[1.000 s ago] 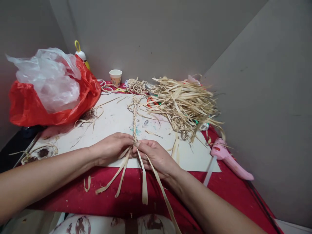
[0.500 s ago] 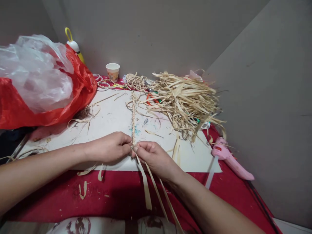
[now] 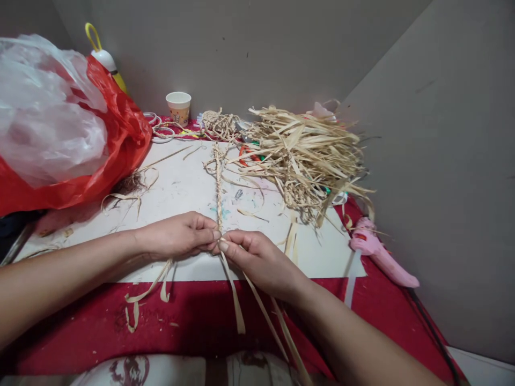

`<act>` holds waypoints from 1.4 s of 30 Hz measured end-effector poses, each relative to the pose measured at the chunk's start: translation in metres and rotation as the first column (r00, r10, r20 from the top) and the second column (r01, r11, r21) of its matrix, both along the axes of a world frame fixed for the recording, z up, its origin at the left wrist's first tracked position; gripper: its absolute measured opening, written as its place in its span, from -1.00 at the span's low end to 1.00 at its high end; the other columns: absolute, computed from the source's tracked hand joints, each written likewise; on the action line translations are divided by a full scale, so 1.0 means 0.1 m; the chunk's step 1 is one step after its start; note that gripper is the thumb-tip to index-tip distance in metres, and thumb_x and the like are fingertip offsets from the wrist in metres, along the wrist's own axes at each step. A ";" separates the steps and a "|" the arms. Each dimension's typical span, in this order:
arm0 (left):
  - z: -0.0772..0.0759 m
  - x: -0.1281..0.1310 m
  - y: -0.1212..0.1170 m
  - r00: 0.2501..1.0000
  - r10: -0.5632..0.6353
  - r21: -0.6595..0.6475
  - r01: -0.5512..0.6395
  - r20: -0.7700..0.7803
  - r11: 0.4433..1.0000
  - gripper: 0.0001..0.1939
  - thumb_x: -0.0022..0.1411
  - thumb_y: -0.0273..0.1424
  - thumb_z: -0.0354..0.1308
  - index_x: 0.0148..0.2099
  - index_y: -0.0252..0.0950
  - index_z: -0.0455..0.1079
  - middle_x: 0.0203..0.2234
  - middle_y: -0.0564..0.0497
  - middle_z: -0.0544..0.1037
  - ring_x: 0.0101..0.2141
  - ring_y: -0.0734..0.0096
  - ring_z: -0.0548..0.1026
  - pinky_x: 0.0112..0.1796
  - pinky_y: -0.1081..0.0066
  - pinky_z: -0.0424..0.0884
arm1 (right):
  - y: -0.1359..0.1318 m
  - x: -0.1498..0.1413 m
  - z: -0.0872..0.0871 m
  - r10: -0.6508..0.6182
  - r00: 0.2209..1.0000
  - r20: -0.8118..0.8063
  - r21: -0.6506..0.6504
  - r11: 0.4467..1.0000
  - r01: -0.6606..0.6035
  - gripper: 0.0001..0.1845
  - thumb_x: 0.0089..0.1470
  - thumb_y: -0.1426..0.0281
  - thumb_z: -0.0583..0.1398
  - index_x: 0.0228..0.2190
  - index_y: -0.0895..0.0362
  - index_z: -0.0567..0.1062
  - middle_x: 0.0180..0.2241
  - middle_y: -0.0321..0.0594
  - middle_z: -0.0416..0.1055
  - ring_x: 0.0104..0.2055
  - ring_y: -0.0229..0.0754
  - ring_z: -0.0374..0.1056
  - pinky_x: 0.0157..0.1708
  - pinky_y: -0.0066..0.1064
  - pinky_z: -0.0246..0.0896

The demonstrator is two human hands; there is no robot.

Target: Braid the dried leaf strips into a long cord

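Observation:
A straw braid [image 3: 218, 187] runs away from me over the white board [image 3: 181, 187], its lower end between my hands. My left hand [image 3: 181, 234] pinches that end from the left, thumb pressed on it. Touching it from the right, my right hand [image 3: 257, 260] grips the straw strands where they meet the braid. One loose strand [image 3: 233, 297] hangs down between the hands, and others [image 3: 267, 316] trail from under my right hand toward my lap. A few strands [image 3: 164, 276] also dangle below my left hand. The fingertips partly hide the crossing point.
A pile of dry straw [image 3: 309, 150] lies at the back right, with orange-handled scissors [image 3: 244, 156] partly beneath it. A pink glue gun [image 3: 378, 252] rests at the right edge. At left bulges a red plastic bag [image 3: 129, 134]; a paper cup [image 3: 178, 110] stands behind.
My left thumb has shifted forward onto the braid end, and the strand between my hands has swung slightly left. The whole view has tilted a little.

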State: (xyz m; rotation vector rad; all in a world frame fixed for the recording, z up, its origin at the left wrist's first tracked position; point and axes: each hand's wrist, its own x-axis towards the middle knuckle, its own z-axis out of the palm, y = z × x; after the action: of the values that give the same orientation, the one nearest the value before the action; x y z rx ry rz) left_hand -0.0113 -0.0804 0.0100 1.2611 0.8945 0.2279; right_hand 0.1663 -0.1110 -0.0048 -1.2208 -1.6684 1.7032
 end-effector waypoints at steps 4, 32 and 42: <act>-0.02 -0.02 0.01 0.998 -0.039 0.154 0.046 -0.050 0.987 -0.73 0.21 -0.30 -0.02 -0.44 -0.38 0.31 -0.60 0.13 0.23 -0.56 0.59 0.13 -0.48 0.55 0.11 | 0.01 0.04 0.01 0.059 0.996 0.062 0.070 0.996 -0.063 -0.75 0.15 0.32 0.05 -0.45 0.19 0.41 -0.50 -0.32 0.24 -0.46 -0.34 0.09 -0.43 -0.52 0.04; -0.08 0.15 -0.21 0.974 0.213 0.328 -0.176 -0.077 0.928 -0.74 0.11 -0.41 0.01 -0.60 -0.35 0.29 -0.69 0.12 0.27 -0.60 0.60 0.16 -0.55 0.56 0.10 | -0.23 -0.09 -0.13 -0.099 0.971 0.216 0.243 0.969 0.045 -0.65 0.12 0.39 0.01 -0.67 0.13 0.25 -0.72 -0.29 0.28 -0.67 -0.35 0.15 -0.63 -0.50 -0.06; -0.09 0.19 -0.28 0.931 0.364 0.025 -0.364 -0.001 0.931 -0.82 0.02 -0.39 0.14 -0.56 -0.35 0.31 -0.75 0.15 0.25 -0.70 0.65 0.11 -0.64 0.52 -0.03 | -0.29 -0.10 -0.05 -0.084 0.919 0.385 0.410 0.908 -0.089 -0.68 0.17 0.35 -0.01 -0.58 0.13 0.31 -0.61 -0.21 0.32 -0.57 -0.28 0.15 -0.49 -0.42 -0.06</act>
State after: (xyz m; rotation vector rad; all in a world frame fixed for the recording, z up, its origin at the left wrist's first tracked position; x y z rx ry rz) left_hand 0.0076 -0.1079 0.0007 1.1100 1.1320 0.5310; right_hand 0.1561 -0.1402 -0.0094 -1.3991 -2.1312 1.0450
